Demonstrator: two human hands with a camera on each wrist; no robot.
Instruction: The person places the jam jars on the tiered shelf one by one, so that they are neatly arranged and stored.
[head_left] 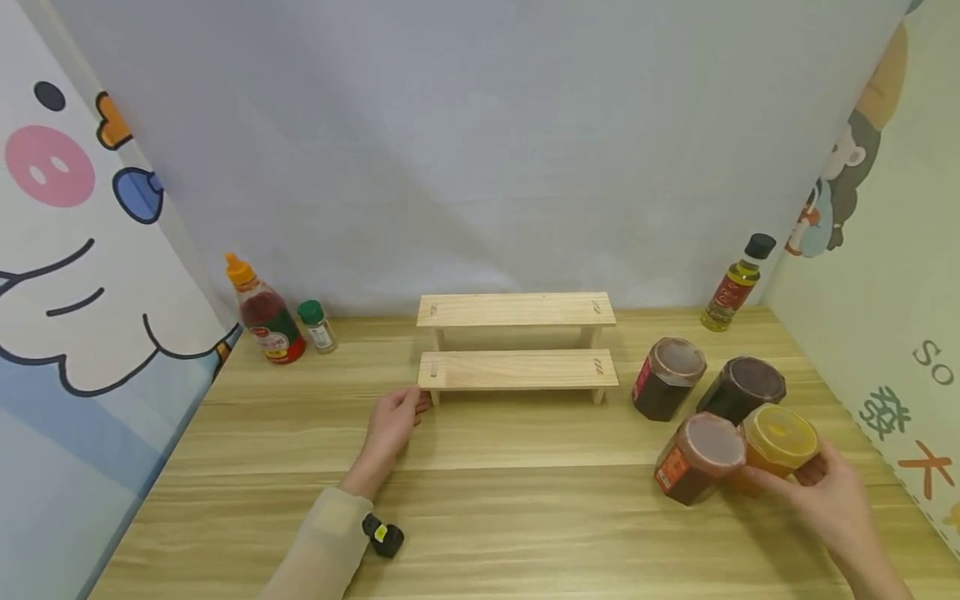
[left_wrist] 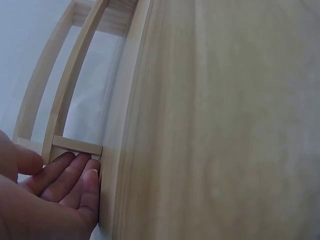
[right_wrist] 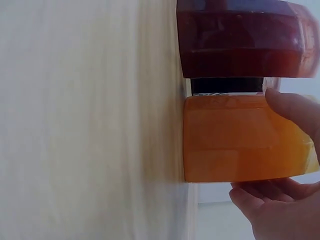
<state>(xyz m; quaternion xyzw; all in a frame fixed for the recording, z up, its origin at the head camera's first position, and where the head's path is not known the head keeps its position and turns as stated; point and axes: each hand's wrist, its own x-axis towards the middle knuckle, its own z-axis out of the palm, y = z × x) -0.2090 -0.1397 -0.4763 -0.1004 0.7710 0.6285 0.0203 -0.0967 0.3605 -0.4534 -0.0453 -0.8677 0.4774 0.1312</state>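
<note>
Gripping the yellow-orange jar (head_left: pixel 780 443) with its thumb on one side and fingers on the other, the right hand (head_left: pixel 832 485) works at the near right of the table (head_left: pixel 525 508). The jar's base sits at or very near the tabletop; I cannot tell whether it is lifted. The left hand (head_left: pixel 393 421) rests its fingers against the near left leg of the wooden rack (head_left: pixel 517 372); whether they truly grip it, I cannot tell.

The likeliest trouble is a knock: only a narrow gap parts the held jar from the reddish-brown jar (head_left: pixel 701 458), so a leftward swing could tip or shove that neighbour. The smooth sides might also slip if the pinch loosens, and a push from the left hand could skew the rack.

Counted out, there are four jars, the other two being dark jars (head_left: pixel 667 379), one of them just behind the held one; one rack with two boards; one orange-capped sauce bottle (head_left: pixel 268 323); one green-capped shaker (head_left: pixel 318 328); one black-capped oil bottle (head_left: pixel 735 287); and two hands.
</note>
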